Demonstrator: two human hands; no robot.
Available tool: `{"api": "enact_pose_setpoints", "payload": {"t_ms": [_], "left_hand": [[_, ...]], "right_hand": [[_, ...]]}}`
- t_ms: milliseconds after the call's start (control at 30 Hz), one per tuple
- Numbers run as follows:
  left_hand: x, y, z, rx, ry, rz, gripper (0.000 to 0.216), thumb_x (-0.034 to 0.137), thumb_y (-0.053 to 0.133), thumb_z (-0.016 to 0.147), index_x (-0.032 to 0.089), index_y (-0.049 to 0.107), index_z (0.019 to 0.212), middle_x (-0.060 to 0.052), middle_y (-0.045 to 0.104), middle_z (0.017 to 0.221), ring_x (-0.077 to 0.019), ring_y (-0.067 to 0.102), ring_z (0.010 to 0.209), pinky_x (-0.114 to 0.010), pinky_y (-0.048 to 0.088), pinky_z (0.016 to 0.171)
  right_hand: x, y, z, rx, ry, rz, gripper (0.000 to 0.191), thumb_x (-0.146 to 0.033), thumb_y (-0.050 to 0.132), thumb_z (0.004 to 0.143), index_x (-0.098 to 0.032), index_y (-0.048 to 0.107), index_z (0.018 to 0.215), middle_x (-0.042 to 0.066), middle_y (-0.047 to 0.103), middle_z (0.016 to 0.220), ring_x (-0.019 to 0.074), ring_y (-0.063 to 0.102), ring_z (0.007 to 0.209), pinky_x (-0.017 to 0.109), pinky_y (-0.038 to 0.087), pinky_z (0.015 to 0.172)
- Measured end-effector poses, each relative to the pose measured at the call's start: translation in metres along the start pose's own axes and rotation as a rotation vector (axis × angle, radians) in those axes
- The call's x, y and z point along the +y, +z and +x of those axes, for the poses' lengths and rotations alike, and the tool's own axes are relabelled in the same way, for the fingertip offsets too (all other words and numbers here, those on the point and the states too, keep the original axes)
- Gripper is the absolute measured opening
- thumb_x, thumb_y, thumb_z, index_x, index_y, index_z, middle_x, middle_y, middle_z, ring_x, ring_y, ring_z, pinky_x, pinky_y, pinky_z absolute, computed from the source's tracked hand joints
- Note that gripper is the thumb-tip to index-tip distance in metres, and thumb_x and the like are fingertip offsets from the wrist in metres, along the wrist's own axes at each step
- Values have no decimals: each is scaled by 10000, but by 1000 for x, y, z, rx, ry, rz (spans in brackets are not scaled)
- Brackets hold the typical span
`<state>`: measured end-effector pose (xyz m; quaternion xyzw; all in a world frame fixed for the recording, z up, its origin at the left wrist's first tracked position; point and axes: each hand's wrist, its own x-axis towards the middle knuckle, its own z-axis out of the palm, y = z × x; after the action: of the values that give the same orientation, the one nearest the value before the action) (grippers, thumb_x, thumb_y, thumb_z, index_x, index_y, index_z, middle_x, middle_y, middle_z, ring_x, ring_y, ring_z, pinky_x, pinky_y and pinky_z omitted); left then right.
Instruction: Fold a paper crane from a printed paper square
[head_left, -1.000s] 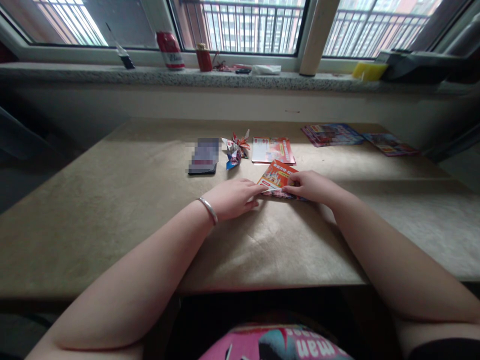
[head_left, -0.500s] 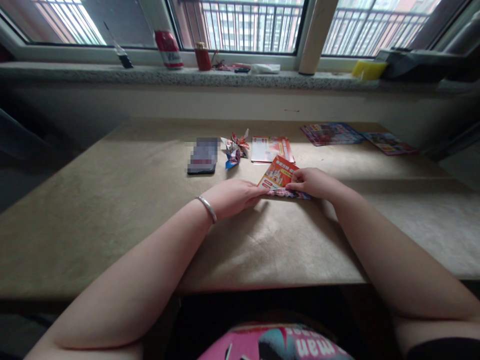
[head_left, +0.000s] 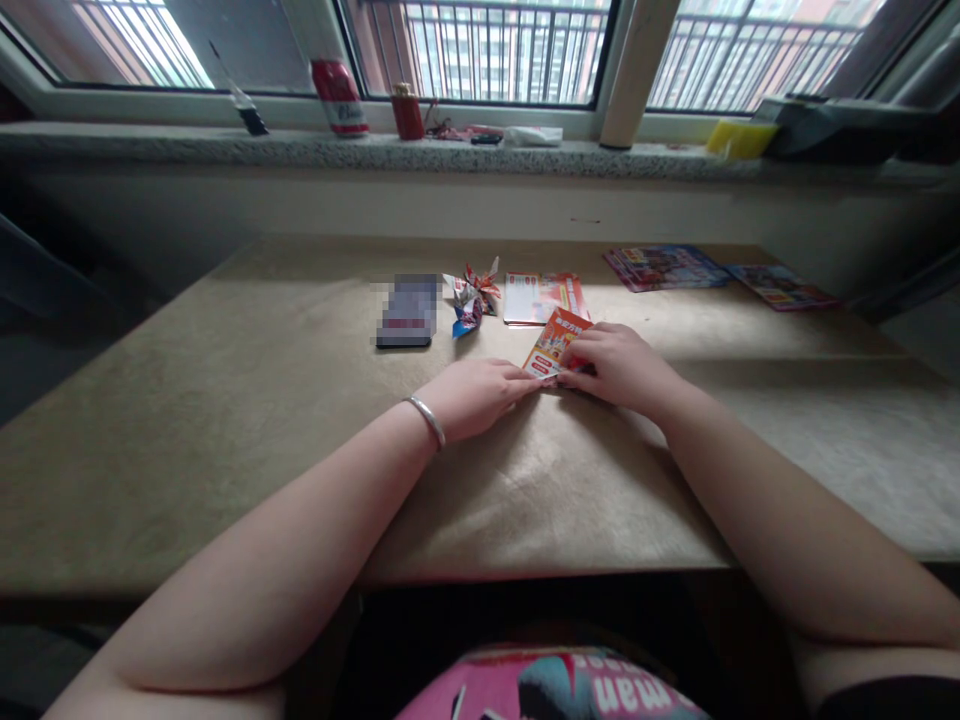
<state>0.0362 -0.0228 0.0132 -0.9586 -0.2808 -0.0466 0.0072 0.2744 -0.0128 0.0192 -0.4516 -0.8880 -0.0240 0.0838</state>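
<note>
A printed orange leaflet (head_left: 556,338) lies on the table with its near edge folded over in a narrow strip. My left hand (head_left: 484,393), a silver bangle at its wrist, stretches its fingers to the leaflet's lower left corner and presses there; the thumb is hidden. Over the right part of the leaflet, my right hand (head_left: 619,365) has its fingers bent, thumb and fingertips closed on the folded edge. That hand covers much of the leaflet's right side. Just behind the leaflet is a stack of similar leaflets (head_left: 525,298). A folded paper piece (head_left: 474,300) with pointed tips stands left of the stack.
A phone-like dark slab (head_left: 407,312), blurred out, lies left of the paper piece. More printed leaflets (head_left: 667,267) lie at the back right of the table (head_left: 225,430). On the windowsill (head_left: 285,150) are a red can (head_left: 339,98), a red lighter-like object (head_left: 406,112) and a yellow item (head_left: 741,138).
My right hand has slid left along the leaflet's folded edge toward my left hand, now covering more of the print. My left hand has shifted slightly to the right.
</note>
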Motion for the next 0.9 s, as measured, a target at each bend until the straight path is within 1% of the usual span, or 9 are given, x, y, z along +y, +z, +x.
{"api": "enact_pose_setpoints", "payload": {"t_ms": [67,133,200,300,400,567,733,833,900], "left_hand": [[-1,1,-1,0,3,-4,429,183,435,961,264,519,1373,-43,635,1283,-183,602,1141,-311,494,966],[-2,3,-1,-1,8,-4,453,151,426,954,263,504,1385,-45,633,1283,-181,588,1153,-315,487,976],[-2,4,0,4,19,7,455,147,426,950,251,503,1386,-58,640,1264,-183,588,1138,-324,488,972],[-1,6,1,27,40,29,407,183,439,953,220,547,1344,-74,644,1247,-192,591,1111,-339,485,973],[0,6,2,48,13,62,367,244,417,972,221,588,1296,-80,665,1190,-204,612,1053,-362,498,938],[-1,5,0,45,-18,64,389,262,497,930,223,576,1310,-66,657,1201,-223,606,1059,-362,503,930],[-4,4,-2,14,-28,59,360,266,528,913,209,616,1258,-64,647,1218,-223,595,1074,-347,497,940],[-5,3,-1,9,-16,62,372,302,540,916,204,608,1268,-69,648,1216,-227,594,1079,-356,491,943],[-6,3,-1,15,-7,65,378,344,546,918,213,607,1267,-66,656,1208,-229,595,1076,-365,481,948]], "right_hand": [[-9,-2,-1,16,-14,-74,303,-433,501,903,-210,696,846,68,718,910,233,586,913,391,351,908],[-17,-3,-2,74,15,-167,323,-397,469,916,-216,710,800,70,720,869,250,569,936,432,295,976],[-22,-5,-3,108,38,-215,323,-383,466,914,-225,718,790,69,722,866,264,555,964,447,262,1002],[-26,-4,-3,63,45,-171,332,-431,482,903,-212,715,815,79,725,901,261,562,951,419,298,957],[-27,1,-1,19,62,-95,355,-471,477,901,-199,698,845,85,724,943,251,584,919,405,323,913],[-26,9,3,25,172,-28,306,-448,505,877,-207,677,798,72,723,967,263,579,958,399,341,883],[-30,10,4,53,212,-29,290,-407,492,880,-195,674,806,94,717,1004,271,580,963,413,343,883],[-25,14,7,7,279,63,279,-431,528,854,-209,657,744,54,719,905,237,601,860,384,358,811],[-18,18,9,-39,345,161,286,-467,563,823,-210,640,725,37,706,812,209,598,783,328,360,698]]}}
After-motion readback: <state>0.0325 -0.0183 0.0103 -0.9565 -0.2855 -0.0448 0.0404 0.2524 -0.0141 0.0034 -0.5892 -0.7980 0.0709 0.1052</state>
